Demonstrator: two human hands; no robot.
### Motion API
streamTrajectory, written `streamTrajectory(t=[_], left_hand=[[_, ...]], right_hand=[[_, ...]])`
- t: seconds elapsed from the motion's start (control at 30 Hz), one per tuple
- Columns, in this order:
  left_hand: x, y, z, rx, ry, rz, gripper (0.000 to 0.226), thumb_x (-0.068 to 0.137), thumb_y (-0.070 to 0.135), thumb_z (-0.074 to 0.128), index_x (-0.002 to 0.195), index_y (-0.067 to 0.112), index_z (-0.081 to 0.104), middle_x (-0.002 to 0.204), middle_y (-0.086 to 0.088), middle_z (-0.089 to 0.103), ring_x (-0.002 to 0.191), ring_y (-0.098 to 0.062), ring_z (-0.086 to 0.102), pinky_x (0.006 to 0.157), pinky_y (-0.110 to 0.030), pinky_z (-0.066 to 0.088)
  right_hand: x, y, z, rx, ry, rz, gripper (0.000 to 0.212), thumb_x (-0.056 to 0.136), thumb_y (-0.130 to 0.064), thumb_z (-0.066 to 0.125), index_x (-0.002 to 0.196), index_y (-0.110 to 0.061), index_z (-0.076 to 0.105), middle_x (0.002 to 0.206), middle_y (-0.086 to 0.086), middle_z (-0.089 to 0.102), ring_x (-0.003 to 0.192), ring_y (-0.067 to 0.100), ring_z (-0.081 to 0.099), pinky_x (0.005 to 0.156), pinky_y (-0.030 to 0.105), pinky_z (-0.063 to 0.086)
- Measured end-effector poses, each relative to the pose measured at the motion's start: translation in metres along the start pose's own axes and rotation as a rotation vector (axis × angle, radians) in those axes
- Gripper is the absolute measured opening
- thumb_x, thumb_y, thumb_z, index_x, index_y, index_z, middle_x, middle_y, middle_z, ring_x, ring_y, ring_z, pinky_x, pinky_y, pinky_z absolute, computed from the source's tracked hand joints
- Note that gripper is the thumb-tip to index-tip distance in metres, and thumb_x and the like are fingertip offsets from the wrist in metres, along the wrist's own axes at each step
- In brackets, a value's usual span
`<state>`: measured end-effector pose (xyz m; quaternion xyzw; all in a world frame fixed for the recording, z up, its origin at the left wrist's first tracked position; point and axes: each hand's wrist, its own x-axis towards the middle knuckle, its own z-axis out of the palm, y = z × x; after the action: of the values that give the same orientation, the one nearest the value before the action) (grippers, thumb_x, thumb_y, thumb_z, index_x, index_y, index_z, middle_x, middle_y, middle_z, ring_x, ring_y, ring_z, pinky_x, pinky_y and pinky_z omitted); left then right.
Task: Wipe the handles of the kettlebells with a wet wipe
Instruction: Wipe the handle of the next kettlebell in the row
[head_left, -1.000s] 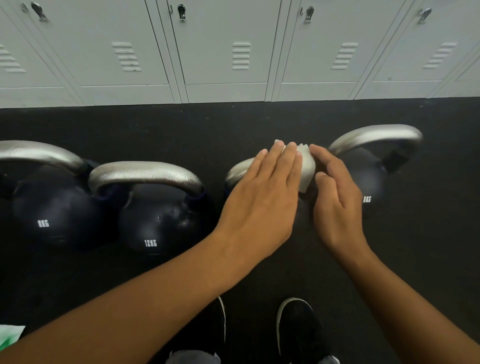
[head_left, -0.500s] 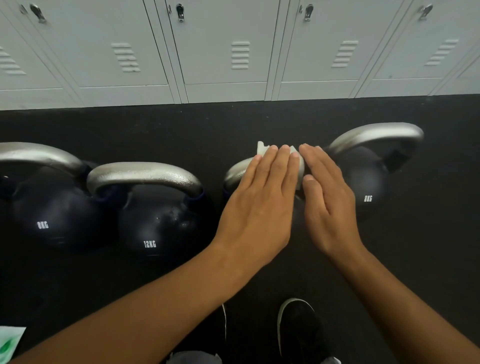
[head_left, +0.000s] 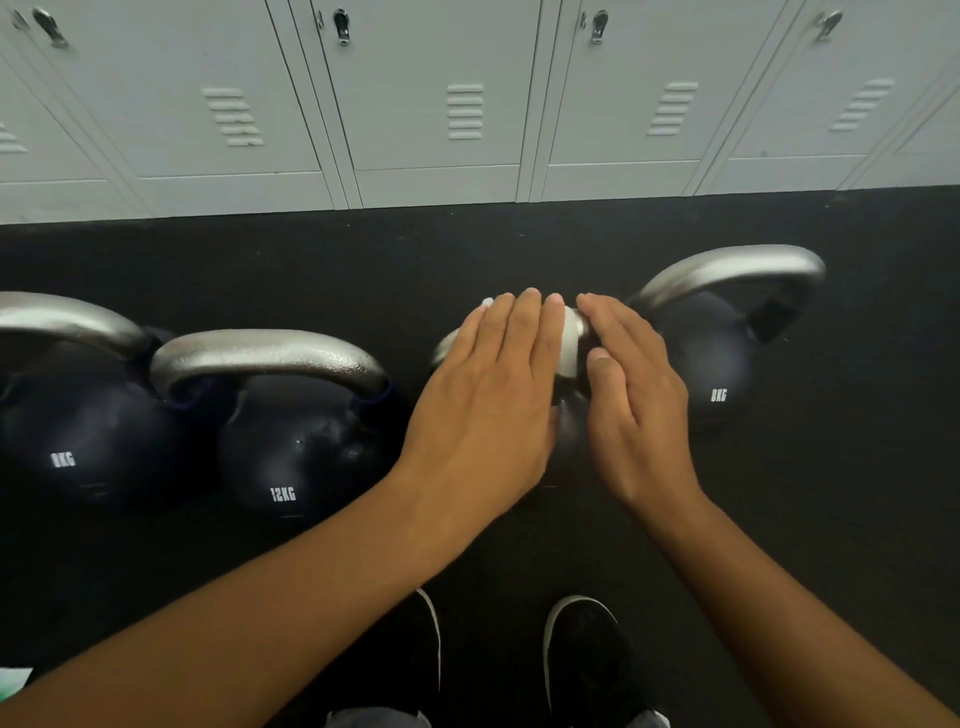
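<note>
Both hands have closed in since a second ago: the wipe (head_left: 571, 340), then sticking up as a loose white fold above the fingers, now lies wrapped flat over the handle (head_left: 441, 349) of the third kettlebell, and the left hand (head_left: 488, 395) has slid forward to cover most of it. That hand lies flat, fingers straight and together, pressing the wipe down onto the metal without curling round anything. The right hand (head_left: 631, 395) sits just beside it, fingers straight over the handle's right end and the thumb tucked in against the wipe's edge; whether the thumb pinches the wipe or only touches it I cannot tell.

To do this well, I judge the wipe needs to go round the bar, not just over the top, so the fingers should curl under and slide along the whole arch, down both legs to the ball. Firm pressure matters, since the metal looks rough and could snag or bunch the wipe.

Much is hidden. The third kettlebell's body and most of its handle lie under the hands. The leftmost one (head_left: 67, 431) is cut off by the frame. The handles' undersides cannot be seen, so how clean any handle is stays unknown
</note>
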<state>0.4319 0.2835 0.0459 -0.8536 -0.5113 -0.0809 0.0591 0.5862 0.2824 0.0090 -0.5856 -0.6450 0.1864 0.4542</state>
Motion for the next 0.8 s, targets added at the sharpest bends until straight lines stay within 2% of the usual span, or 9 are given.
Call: streamTrajectory(t=[0.1,0.23,0.37,0.43,0.5,0.63,0.8], left_hand=[[-0.009,0.0,0.001,-0.052,-0.026,-0.067,0.096,0.097,0.047,0.057,0.163,0.003,0.003,0.169,-0.02,0.013,0.158,-0.034,0.016,0.129,-0.046,0.019],[-0.022,0.003,0.006,-0.059,-0.06,-0.077,0.103,0.095,0.045,0.058,0.162,0.001,-0.006,0.171,-0.021,-0.003,0.16,-0.035,-0.002,0.129,-0.05,0.017],[-0.011,-0.01,0.009,-0.093,-0.023,0.012,0.098,0.094,0.044,0.061,0.164,0.004,0.006,0.172,-0.016,0.007,0.16,-0.031,0.006,0.129,-0.048,0.015],[-0.01,-0.012,0.008,-0.158,-0.01,-0.03,0.093,0.096,0.047,0.057,0.163,0.005,0.009,0.172,-0.015,0.011,0.16,-0.029,0.009,0.13,-0.045,0.014],[-0.016,-0.008,0.007,-0.248,-0.015,-0.12,0.093,0.097,0.054,0.048,0.164,0.007,0.004,0.173,-0.013,0.006,0.16,-0.027,0.003,0.13,-0.043,0.011],[-0.03,0.002,0.007,-0.259,-0.032,-0.162,0.097,0.097,0.058,0.045,0.164,0.006,-0.002,0.173,-0.014,-0.004,0.16,-0.026,-0.005,0.129,-0.046,0.016],[-0.017,-0.006,0.005,-0.209,-0.036,-0.028,0.087,0.099,0.053,0.04,0.163,0.004,0.008,0.172,-0.016,0.009,0.16,-0.029,0.004,0.128,-0.049,0.019]], right_hand=[[-0.001,-0.001,0.0,-0.004,0.009,-0.006,0.051,0.102,-0.021,0.035,0.147,-0.012,0.056,0.146,-0.011,0.049,0.14,0.0,0.042,0.116,0.011,0.028],[-0.001,-0.002,0.002,-0.014,0.009,0.005,0.049,0.102,-0.015,0.037,0.147,-0.012,0.056,0.145,-0.012,0.049,0.139,0.002,0.043,0.115,0.01,0.027],[-0.001,-0.002,0.002,-0.027,0.0,0.009,0.05,0.102,-0.019,0.036,0.148,-0.013,0.055,0.146,-0.013,0.048,0.14,0.001,0.042,0.116,0.01,0.027],[0.0,-0.004,0.001,-0.028,-0.007,0.019,0.049,0.102,-0.017,0.038,0.149,-0.013,0.055,0.146,-0.013,0.047,0.14,-0.002,0.04,0.114,0.008,0.026],[-0.001,-0.009,-0.001,-0.04,-0.026,0.036,0.051,0.102,-0.023,0.038,0.149,-0.014,0.055,0.148,-0.012,0.048,0.141,-0.003,0.038,0.113,0.005,0.025],[-0.001,-0.017,-0.007,-0.046,-0.079,0.052,0.062,0.101,-0.041,0.029,0.152,-0.016,0.053,0.158,-0.007,0.048,0.151,0.005,0.034,0.124,0.019,0.025],[0.0,-0.023,-0.006,-0.091,-0.119,-0.039,0.061,0.104,-0.035,0.025,0.151,-0.009,0.054,0.158,0.002,0.05,0.154,0.012,0.033,0.128,0.034,0.024]])
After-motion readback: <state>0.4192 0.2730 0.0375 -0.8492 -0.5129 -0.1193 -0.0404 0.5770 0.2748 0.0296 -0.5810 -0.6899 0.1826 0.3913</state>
